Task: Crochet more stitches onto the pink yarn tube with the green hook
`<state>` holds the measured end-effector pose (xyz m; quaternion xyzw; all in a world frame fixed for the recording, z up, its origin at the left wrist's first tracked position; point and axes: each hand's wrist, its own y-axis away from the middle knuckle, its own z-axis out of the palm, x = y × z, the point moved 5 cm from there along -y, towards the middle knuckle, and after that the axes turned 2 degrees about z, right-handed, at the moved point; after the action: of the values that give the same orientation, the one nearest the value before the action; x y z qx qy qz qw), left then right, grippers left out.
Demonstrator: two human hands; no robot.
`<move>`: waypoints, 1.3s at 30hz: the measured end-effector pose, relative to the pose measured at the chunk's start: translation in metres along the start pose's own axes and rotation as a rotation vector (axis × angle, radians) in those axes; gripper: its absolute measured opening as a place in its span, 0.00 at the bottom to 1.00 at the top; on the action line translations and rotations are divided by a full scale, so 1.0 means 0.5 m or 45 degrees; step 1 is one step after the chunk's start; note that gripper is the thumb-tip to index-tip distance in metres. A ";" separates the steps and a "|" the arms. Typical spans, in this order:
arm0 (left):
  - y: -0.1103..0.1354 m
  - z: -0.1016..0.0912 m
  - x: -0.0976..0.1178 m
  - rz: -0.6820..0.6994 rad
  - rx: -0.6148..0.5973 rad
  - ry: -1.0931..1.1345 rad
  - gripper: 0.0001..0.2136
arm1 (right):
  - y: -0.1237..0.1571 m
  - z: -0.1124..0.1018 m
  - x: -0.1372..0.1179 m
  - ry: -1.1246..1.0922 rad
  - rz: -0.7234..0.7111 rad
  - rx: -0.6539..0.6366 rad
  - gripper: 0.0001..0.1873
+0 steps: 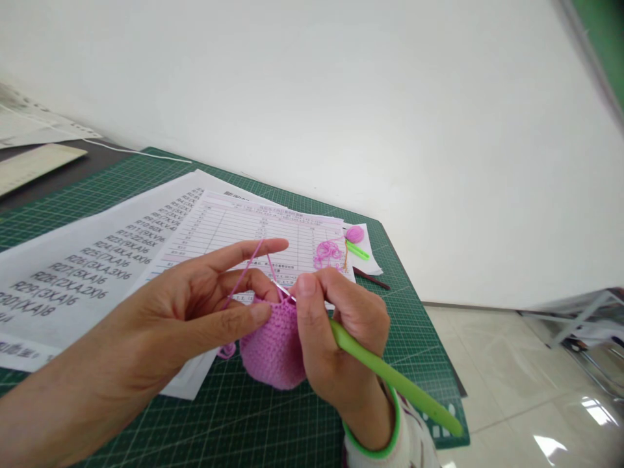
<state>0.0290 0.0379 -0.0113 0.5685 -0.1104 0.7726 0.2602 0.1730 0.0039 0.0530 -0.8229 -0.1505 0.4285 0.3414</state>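
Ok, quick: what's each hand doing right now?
Left hand: pinching the pink crochet piece, pink yarn over its forefinger.
Right hand: closed on the green crochet hook.

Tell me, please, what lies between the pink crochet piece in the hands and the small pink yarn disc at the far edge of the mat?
In the head view, printed paper sheets cover the mat between the crochet piece and the yarn disc; loose pink yarn lies on them.
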 end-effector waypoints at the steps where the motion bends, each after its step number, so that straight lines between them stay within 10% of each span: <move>1: 0.001 -0.001 0.000 -0.002 0.004 -0.002 0.30 | 0.000 0.000 0.000 0.000 0.001 -0.001 0.20; 39: 0.009 0.000 -0.001 -0.158 0.096 -0.024 0.33 | -0.001 0.007 -0.004 -0.023 -0.046 -0.022 0.20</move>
<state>0.0267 0.0339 -0.0109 0.5907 -0.0482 0.7533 0.2851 0.1693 0.0049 0.0533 -0.8191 -0.1722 0.4282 0.3406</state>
